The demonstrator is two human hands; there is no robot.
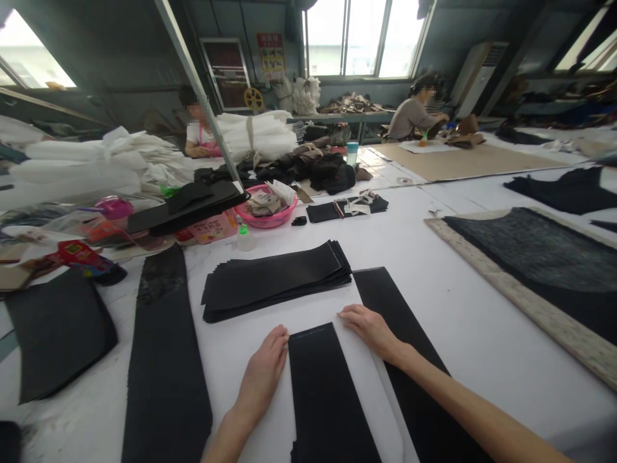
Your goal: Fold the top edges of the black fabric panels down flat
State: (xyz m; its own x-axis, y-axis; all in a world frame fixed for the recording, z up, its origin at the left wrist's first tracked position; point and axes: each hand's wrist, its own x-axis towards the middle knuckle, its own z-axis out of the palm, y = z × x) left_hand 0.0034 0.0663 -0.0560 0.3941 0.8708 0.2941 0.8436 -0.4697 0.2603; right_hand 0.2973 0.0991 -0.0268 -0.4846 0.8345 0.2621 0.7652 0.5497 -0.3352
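Note:
My left hand (pixel 267 363) is closed at the top left corner of a black fabric strip (pixel 322 386), thumb and fingers at its edge. The strip lies lengthwise in front of me, with a thin pale line along its top end. My right hand (pixel 369 328) is just beyond the strip's top right corner, fingers stretched to the left over the white table, with nothing visible in them. Its wrist crosses a longer black piece (pixel 385 302) on the right. Behind both hands lies a fanned stack of black strips (pixel 274 280).
At left lie a long black piece (pixel 164 347) and dark panels (pixel 58 334). A pink basket (pixel 267 222) of labels stands behind a small green-topped bottle (pixel 245 238). A pale-edged board (pixel 520 296) carries dark fabric at right. Two people (pixel 412 119) sit farther back.

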